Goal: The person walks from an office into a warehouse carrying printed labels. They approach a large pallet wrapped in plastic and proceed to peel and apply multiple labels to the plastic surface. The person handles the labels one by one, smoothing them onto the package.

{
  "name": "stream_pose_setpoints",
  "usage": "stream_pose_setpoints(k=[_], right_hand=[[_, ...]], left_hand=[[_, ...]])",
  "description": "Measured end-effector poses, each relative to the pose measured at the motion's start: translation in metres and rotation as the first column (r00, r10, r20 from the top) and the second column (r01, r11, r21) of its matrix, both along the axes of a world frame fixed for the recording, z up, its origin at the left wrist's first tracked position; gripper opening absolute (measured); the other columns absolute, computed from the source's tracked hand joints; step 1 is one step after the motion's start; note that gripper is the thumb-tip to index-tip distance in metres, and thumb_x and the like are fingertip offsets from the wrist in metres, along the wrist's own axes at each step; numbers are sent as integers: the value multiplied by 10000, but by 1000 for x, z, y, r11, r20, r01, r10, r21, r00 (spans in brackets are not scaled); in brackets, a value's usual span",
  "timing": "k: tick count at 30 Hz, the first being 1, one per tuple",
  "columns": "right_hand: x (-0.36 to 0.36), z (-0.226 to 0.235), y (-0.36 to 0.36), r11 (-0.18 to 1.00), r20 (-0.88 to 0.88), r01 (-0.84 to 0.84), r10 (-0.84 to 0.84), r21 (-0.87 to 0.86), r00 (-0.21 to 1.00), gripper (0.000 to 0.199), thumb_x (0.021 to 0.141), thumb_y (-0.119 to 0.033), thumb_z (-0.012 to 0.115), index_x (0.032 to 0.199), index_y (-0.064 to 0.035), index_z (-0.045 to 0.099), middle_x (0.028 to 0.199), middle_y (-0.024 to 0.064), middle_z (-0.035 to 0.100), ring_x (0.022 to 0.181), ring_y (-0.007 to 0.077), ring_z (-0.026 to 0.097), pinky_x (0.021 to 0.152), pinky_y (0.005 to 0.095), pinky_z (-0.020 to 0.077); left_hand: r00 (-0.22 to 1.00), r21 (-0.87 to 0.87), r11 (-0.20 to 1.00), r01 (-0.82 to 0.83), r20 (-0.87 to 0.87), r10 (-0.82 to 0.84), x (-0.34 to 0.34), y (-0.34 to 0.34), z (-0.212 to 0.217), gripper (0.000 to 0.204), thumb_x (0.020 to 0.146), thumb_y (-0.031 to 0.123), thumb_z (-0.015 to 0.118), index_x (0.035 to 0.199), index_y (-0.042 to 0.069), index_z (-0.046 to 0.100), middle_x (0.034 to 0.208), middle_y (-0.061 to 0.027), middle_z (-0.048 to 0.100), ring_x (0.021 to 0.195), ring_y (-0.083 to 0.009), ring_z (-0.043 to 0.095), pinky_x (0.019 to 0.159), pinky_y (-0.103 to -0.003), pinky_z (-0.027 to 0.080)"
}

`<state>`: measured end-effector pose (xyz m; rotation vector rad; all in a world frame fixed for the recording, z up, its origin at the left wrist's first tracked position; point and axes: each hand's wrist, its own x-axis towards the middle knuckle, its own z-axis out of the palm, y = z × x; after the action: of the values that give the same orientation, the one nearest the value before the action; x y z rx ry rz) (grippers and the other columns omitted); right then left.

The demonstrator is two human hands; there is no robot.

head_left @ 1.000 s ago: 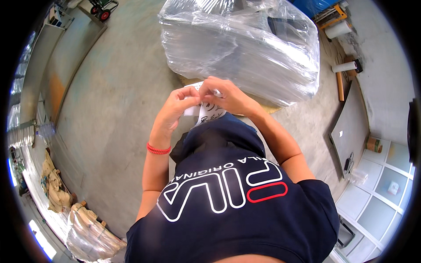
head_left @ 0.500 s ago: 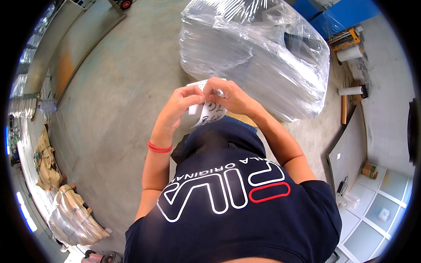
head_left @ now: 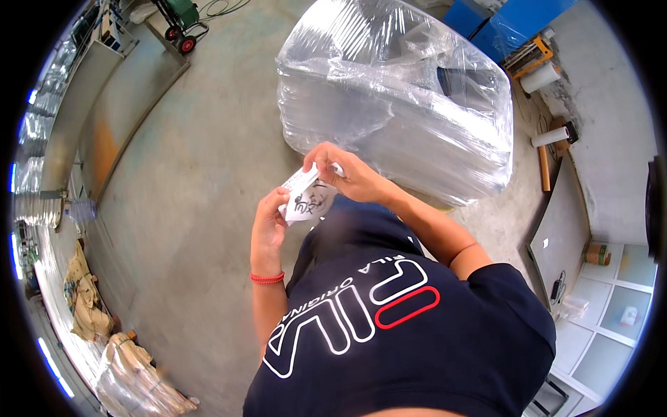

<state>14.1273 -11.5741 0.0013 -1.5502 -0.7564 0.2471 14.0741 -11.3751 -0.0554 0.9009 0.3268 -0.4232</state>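
Both hands pinch a white paper label sheet (head_left: 306,198), matt, thin, with black print. Behind it, the pallet load (head_left: 403,111) is wrapped in clear stretch film, glossy and wrinkled. Concrete floor (head_left: 187,208) is smooth, dull grey, stained. Navy cotton T-shirt (head_left: 410,333) is matt cloth. Red cord bracelet (head_left: 267,279) is woven. Cardboard-cored film rolls (head_left: 540,78) look glossy white.

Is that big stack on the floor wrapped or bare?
Wrapped: clear plastic film covers the stack over its top and sides, creased and shiny.
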Motion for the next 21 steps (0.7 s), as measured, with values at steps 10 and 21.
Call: stream_pose_setpoints(k=[10,21], right_hand=[[101,-62,-35,802,-445,496,-330,332,833,128,849,-131,526,829,-97,403,835,41,516,737,79,455,654,208,367],[171,-65,-91,906,-773,388,-121,171,623,471,791,-164,592,1209,-64,398,701,-45,488,608,11,435,550,156,353]], left_hand=[[939,160,937,-309,-101,327,82,52,-34,125,740,86,521,842,16,541,845,-60,585,798,-155,566,742,-257,455],[849,904,428,-4,229,-476,257,42,9,36,718,29,509,693,18,485,649,-13,476,631,-91,428,556,-223,338]])
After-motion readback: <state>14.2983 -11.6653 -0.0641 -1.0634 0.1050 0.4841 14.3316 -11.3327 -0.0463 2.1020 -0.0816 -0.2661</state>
